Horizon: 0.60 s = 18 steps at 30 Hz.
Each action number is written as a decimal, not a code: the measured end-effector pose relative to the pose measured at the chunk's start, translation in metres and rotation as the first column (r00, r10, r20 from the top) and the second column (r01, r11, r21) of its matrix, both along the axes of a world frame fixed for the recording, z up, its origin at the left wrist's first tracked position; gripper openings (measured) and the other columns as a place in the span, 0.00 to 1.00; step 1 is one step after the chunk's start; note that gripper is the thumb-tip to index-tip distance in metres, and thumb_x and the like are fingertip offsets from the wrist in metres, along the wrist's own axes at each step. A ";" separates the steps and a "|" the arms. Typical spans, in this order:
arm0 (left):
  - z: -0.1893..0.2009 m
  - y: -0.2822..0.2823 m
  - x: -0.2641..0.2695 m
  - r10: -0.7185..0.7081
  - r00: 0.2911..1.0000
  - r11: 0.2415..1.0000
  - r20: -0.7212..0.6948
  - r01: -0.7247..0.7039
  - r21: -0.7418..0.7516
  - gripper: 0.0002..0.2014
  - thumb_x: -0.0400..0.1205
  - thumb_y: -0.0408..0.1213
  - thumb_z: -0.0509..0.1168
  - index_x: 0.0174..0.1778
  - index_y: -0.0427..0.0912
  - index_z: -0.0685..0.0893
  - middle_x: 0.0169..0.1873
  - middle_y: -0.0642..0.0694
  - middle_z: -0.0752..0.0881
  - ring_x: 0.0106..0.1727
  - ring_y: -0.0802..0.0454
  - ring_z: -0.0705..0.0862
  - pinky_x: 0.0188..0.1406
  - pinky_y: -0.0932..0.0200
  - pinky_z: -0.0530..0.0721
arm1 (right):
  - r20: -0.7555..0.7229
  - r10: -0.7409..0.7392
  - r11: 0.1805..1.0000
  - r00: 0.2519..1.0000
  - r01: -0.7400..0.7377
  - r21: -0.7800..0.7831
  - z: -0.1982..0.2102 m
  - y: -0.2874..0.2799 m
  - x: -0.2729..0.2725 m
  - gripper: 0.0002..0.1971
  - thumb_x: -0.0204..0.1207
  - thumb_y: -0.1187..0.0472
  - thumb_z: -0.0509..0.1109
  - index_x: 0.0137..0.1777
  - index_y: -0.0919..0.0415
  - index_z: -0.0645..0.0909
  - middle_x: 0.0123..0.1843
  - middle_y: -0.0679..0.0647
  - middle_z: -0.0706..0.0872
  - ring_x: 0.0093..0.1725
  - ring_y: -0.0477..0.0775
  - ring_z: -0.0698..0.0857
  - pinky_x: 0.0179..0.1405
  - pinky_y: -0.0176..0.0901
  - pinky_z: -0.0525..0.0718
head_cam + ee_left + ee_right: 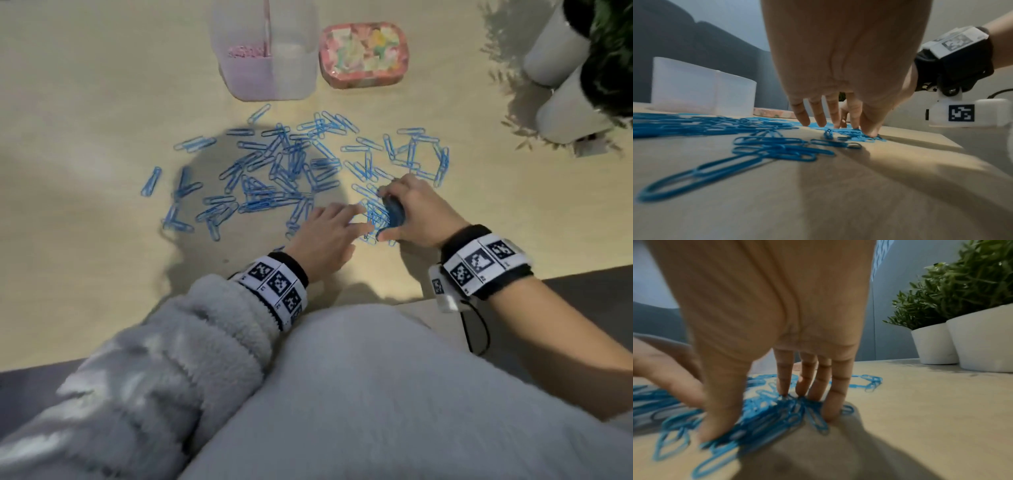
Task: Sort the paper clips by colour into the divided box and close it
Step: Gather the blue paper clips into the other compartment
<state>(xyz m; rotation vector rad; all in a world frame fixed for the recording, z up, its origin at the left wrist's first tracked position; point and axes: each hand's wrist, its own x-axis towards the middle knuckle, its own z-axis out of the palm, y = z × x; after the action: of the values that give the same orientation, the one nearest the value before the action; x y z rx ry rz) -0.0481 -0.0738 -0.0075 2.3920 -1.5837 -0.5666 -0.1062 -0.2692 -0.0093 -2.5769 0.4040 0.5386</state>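
Right hand (416, 212) fingers (833, 395) clamped on bunched blue paper clips (376, 214) near tabletop's (85, 120) front edge; left hand (329, 233) fingers spread, raking. Gather tight, lift together toward divided box (267, 54).

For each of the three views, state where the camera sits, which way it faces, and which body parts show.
Head: worn on the head, looks down at blue clips, divided box; both hands, sleeve, lap show.
Left wrist: low, looks along the left hand toward the box.
Right wrist: low, looks along the right hand gathering clips, plant pots beyond.
Shared: all three show the clips.
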 end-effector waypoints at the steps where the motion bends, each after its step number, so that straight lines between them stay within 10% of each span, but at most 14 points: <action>1: -0.001 -0.002 -0.002 -0.027 1.000 1.000 0.015 0.026 0.016 0.21 0.72 0.36 0.65 0.63 0.47 0.82 0.66 0.41 0.82 0.64 0.38 0.81 0.57 0.42 0.79 | 0.038 -0.026 1.000 0.999 0.026 0.005 -0.002 0.000 -0.002 0.31 0.59 0.55 0.82 0.62 0.58 0.78 0.57 0.62 0.78 0.61 0.63 0.76 0.62 0.52 0.76; 7: -0.001 0.013 0.015 0.056 0.996 0.997 0.065 -0.059 0.053 0.24 0.76 0.46 0.46 0.60 0.49 0.83 0.62 0.46 0.84 0.64 0.43 0.82 0.59 0.46 0.78 | 0.203 -0.359 0.924 0.911 0.315 0.218 -0.003 -0.025 0.004 0.04 0.71 0.72 0.70 0.42 0.65 0.84 0.38 0.64 0.84 0.31 0.46 0.80 0.31 0.29 0.75; 13: -0.001 0.022 0.023 0.162 0.985 0.987 0.056 -0.163 0.005 0.17 0.82 0.36 0.57 0.67 0.42 0.76 0.73 0.44 0.74 0.71 0.40 0.74 0.65 0.44 0.70 | 0.220 -0.475 0.860 0.852 0.397 0.320 -0.003 -0.055 0.006 0.11 0.74 0.73 0.66 0.53 0.69 0.85 0.41 0.55 0.84 0.29 0.26 0.79 0.40 0.25 0.78; 18: -0.003 0.015 0.022 0.167 0.984 0.984 0.065 -0.170 0.050 0.19 0.80 0.38 0.62 0.68 0.45 0.75 0.73 0.44 0.73 0.70 0.38 0.73 0.65 0.42 0.70 | 0.346 -0.623 0.779 0.701 0.597 0.194 0.000 -0.071 -0.010 0.11 0.71 0.67 0.63 0.48 0.61 0.86 0.50 0.61 0.91 0.46 0.57 0.87 0.56 0.50 0.84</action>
<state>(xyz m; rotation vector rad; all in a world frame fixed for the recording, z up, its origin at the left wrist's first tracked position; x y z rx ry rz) -0.0256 -0.0585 -0.0108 2.5753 -1.3863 -0.5153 -0.1161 -0.3403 -0.0094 -2.2048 1.0207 -0.2086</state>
